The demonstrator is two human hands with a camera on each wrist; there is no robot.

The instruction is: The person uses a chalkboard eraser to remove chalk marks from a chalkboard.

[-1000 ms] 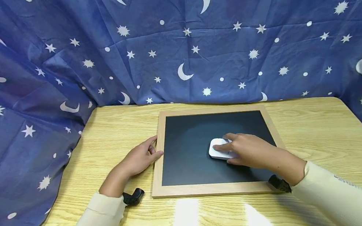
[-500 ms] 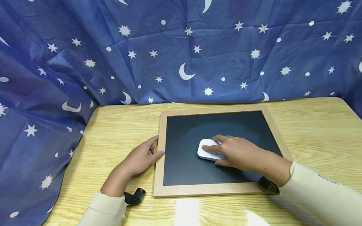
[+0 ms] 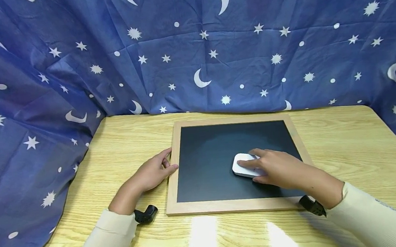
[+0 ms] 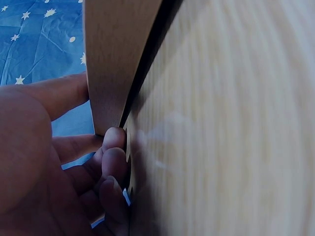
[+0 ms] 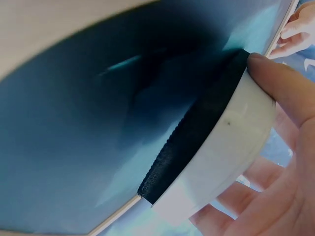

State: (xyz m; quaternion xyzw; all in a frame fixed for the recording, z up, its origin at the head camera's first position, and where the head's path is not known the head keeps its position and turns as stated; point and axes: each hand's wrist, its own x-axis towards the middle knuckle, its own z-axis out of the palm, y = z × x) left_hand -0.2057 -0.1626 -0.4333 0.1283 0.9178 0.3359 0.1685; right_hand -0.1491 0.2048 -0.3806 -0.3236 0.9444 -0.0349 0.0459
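Observation:
A small framed blackboard [image 3: 205, 159] with a pale wooden border lies flat on the table. My right hand [image 3: 283, 167] grips a white eraser [image 3: 241, 165] over the right-centre of the black surface. In the right wrist view the eraser's dark felt layer [image 5: 197, 130] faces the board, with the thumb at one end and the fingers round the white back. My left hand [image 3: 151, 174] steadies the board's left edge. The left wrist view shows the thumb against the wooden frame [image 4: 114, 59] and several fingertips curled at its lower edge by the tabletop.
The light wood-grain table [image 3: 130, 132] extends around the board, with bright sun patches [image 3: 203, 239] in front. A blue cloth [image 3: 178, 73] with moons and stars hangs behind and at both sides. Black wrist cameras [image 3: 147, 214] sit at both wrists.
My right hand slid the eraser left across the board, then back to the right, slightly past where it started. The left hand and the board hold their place.

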